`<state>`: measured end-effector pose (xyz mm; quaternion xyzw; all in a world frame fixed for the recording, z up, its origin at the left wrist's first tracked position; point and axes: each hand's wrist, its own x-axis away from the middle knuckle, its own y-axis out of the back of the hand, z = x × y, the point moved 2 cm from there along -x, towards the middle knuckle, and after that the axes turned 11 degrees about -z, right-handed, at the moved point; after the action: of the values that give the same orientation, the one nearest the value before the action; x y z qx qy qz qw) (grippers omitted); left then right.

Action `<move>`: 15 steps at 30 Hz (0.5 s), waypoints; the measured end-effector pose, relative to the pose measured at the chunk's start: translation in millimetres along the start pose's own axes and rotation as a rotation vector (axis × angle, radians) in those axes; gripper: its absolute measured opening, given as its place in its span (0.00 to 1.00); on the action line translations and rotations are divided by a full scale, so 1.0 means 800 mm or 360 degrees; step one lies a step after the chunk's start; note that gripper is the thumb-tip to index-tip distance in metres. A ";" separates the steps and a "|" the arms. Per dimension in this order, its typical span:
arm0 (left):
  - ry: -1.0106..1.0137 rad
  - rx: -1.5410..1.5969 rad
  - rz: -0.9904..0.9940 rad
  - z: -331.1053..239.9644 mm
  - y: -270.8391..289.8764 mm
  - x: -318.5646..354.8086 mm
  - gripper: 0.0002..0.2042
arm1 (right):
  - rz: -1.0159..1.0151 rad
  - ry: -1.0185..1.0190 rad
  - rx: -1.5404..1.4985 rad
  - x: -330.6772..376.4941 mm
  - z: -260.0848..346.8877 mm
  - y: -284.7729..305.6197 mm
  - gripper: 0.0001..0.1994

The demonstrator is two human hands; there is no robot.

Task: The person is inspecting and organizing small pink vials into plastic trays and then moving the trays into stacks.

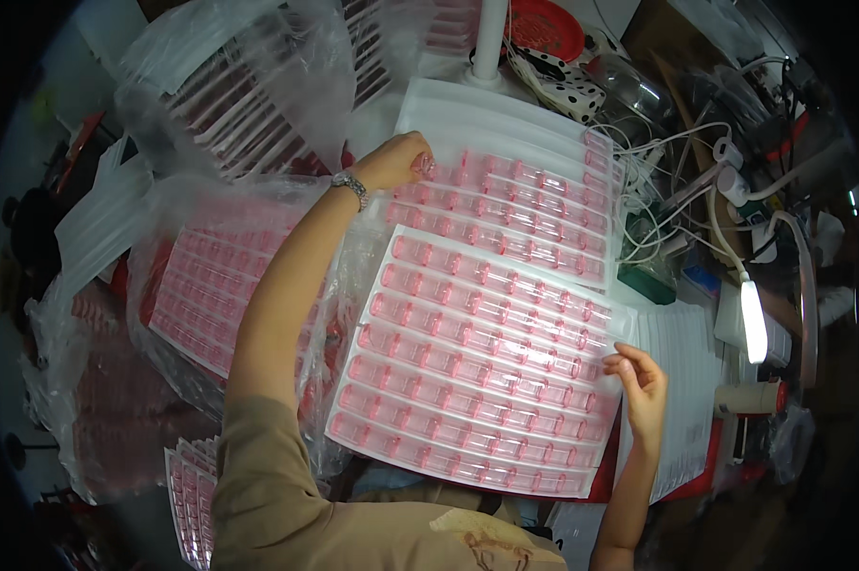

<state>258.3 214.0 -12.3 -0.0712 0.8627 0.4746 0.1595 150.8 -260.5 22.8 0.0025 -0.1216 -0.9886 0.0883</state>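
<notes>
A white tray (468,376) in front of me carries rows of small clear pink plastic pieces. Behind it, partly covered by its far edge, lies a second white tray (506,124); pink pieces fill its nearer rows and right end, while its far rows are bare. My left hand (396,164), with a metal watch at the wrist, is closed at the far tray's left side, pinching a clear pink plastic piece (425,167). Beside the near tray's right edge, my right hand (642,379) has loosely curled fingers set apart, with nothing visible in them.
Left of the trays, plastic film wraps another pink-filled tray (225,285). Stacked white trays (675,381) stand at right, near a lit lamp (753,322) and tangled white cables (653,228). A white post (489,43) and red dish (546,30) are at the back.
</notes>
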 end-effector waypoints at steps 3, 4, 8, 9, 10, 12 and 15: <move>-0.0309 -0.0213 -0.0251 -0.004 0.003 -0.009 0.12 | 0.0022 -0.0017 0.0166 0.007 -0.009 0.000 0.12; -0.0222 -0.0290 -0.0157 -0.008 0.002 -0.020 0.12 | 0.0030 -0.0021 0.0173 0.005 -0.009 -0.002 0.12; -0.0031 -0.0474 0.0277 -0.015 -0.010 -0.048 0.15 | 0.0045 0.0040 0.0270 0.004 -0.001 -0.013 0.11; -0.0039 -0.0468 0.0277 -0.013 -0.006 -0.051 0.15 | 0.0047 0.0095 0.0399 0.006 0.002 -0.014 0.11; -0.0023 -0.0370 0.0223 -0.009 0.001 -0.052 0.15 | 0.0037 0.0094 0.0403 0.007 0.003 -0.011 0.11; -0.0008 -0.0274 0.0177 0.003 0.014 -0.051 0.14 | 0.0079 0.0061 0.0440 0.012 0.002 -0.007 0.11; 0.0307 -0.0330 0.0100 0.027 0.020 -0.053 0.15 | 0.0022 0.0055 0.0382 0.015 -0.003 0.001 0.11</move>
<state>298.0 239.7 4.5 -0.1055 0.8221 0.5570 0.0528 139.0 -264.1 20.5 0.0292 -0.2377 -0.9661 0.0963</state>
